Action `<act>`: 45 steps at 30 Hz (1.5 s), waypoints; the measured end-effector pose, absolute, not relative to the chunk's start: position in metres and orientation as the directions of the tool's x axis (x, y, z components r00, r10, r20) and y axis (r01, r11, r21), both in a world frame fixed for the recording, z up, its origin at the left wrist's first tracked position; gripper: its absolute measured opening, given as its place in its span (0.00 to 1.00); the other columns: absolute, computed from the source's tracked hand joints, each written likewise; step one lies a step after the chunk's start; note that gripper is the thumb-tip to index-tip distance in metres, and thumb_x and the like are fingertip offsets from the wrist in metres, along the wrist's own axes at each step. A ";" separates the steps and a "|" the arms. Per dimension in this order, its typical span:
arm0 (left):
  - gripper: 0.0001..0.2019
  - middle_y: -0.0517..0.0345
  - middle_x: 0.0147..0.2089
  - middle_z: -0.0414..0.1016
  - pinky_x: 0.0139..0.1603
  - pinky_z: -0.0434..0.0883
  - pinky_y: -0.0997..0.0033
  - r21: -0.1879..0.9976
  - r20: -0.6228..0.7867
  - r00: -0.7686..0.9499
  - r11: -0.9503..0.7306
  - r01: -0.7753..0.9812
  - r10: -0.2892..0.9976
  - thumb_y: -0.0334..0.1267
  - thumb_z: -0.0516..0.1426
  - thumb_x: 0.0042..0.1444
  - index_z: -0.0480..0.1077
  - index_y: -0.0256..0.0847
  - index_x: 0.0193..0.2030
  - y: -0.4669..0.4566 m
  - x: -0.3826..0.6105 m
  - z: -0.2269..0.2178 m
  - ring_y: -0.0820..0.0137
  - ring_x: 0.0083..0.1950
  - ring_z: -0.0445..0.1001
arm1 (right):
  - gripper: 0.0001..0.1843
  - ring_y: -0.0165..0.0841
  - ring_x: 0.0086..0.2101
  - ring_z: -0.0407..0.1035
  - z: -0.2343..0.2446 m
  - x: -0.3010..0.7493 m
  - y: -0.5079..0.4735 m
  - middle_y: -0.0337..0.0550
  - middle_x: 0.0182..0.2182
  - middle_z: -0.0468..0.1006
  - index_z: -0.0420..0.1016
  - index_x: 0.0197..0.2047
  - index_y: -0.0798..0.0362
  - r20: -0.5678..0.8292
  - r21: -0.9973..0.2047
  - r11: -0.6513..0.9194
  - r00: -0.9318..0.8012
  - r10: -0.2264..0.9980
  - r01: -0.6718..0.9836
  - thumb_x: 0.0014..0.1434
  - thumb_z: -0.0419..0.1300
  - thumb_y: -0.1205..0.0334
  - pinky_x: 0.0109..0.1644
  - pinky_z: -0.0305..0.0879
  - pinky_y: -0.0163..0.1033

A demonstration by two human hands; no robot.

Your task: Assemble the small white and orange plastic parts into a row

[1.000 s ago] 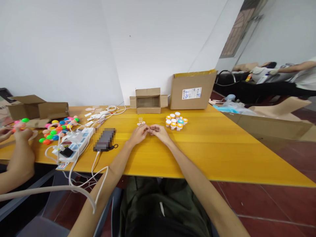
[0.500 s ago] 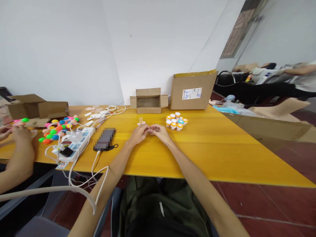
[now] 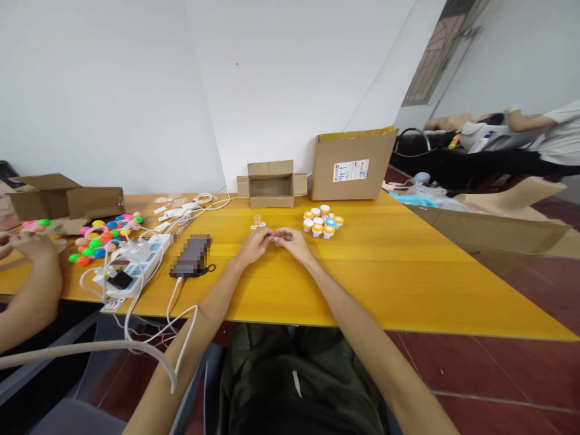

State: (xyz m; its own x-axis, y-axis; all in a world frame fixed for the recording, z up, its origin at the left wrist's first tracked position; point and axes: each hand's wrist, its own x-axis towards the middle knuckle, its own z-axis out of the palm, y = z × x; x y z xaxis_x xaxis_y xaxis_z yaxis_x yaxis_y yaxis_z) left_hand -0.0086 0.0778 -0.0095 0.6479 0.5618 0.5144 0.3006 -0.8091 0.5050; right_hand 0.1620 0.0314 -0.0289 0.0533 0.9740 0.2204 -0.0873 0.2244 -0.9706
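My left hand [image 3: 254, 246] and my right hand [image 3: 290, 243] meet at their fingertips, low over the table [image 3: 281, 290]. The fingers of both are curled and pinched together; anything between them is too small or too hidden to make out. Just beyond my left hand stands a small clear plastic cup [image 3: 257, 219], with small white ring-like pieces [image 3: 258, 226] at its foot. To the right of my right hand is a cluster of small clear containers [image 3: 322, 222] with white tops, most rimmed in orange and one in teal.
Behind stand an open small carton [image 3: 272, 192] and a larger cardboard box [image 3: 351, 169]. On the left lie a blurred-out phone [image 3: 191, 256], a power strip [image 3: 151, 257] with cables and several coloured balls [image 3: 102, 241]. A co-worker's hand [image 3: 34, 244] is at far left.
My hands keep their pinched pose, fingertips together, with hardly any movement. The view has shifted very slightly. At the far right a person's arm has moved.
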 end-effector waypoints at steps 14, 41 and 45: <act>0.07 0.56 0.39 0.77 0.45 0.72 0.67 0.522 0.490 0.667 -0.801 0.292 0.562 0.38 0.54 0.67 0.72 0.43 0.42 0.075 -0.011 -0.004 0.67 0.40 0.73 | 0.21 0.33 0.33 0.77 -0.025 0.160 0.032 0.39 0.30 0.82 0.79 0.31 0.51 0.188 -0.966 0.195 0.058 0.980 -0.169 0.37 0.77 0.49 0.44 0.79 0.44; 0.08 0.58 0.35 0.77 0.43 0.72 0.67 0.517 0.493 0.637 -0.789 0.333 0.592 0.40 0.55 0.66 0.73 0.43 0.37 0.079 -0.013 -0.005 0.68 0.37 0.72 | 0.15 0.36 0.36 0.78 -0.021 0.166 0.029 0.41 0.30 0.83 0.81 0.28 0.51 0.180 -0.974 0.182 0.033 0.983 -0.134 0.41 0.75 0.51 0.47 0.79 0.46; 0.08 0.57 0.35 0.76 0.46 0.72 0.64 0.476 0.514 0.630 -0.805 0.354 0.581 0.39 0.55 0.66 0.73 0.44 0.37 0.082 -0.014 -0.007 0.66 0.40 0.72 | 0.15 0.35 0.31 0.77 -0.027 0.169 0.034 0.41 0.28 0.82 0.80 0.28 0.51 0.197 -0.977 0.202 0.075 0.977 -0.062 0.43 0.74 0.50 0.44 0.78 0.44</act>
